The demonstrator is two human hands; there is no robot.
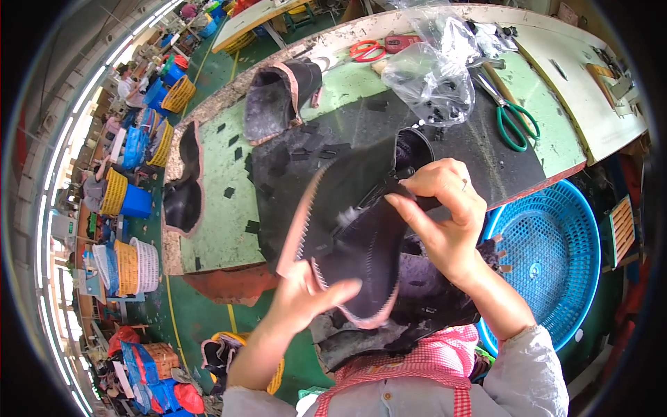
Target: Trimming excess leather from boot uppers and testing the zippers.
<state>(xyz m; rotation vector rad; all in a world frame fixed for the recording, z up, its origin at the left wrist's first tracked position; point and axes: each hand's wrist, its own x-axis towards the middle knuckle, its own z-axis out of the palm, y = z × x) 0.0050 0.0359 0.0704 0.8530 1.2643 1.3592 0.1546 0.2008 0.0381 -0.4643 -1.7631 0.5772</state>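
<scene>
A black boot upper with a pale, notched lower edge is held up in front of me, over the table's near edge. My left hand grips its lower edge, thumb lying on the outside and fingers hidden behind. At the top opening, my right hand is closed, thumb and forefinger pinching the black edge beside the zipper. Whether a zipper pull is between those fingers cannot be made out. Below, more dark uppers with fuzzy purple lining rest across my lap.
A fur-lined upper and a flat black piece lie on the green table. Small black squares scatter over a dark mat. Nearby are a plastic bag, green-handled scissors, red-handled scissors and a blue basket.
</scene>
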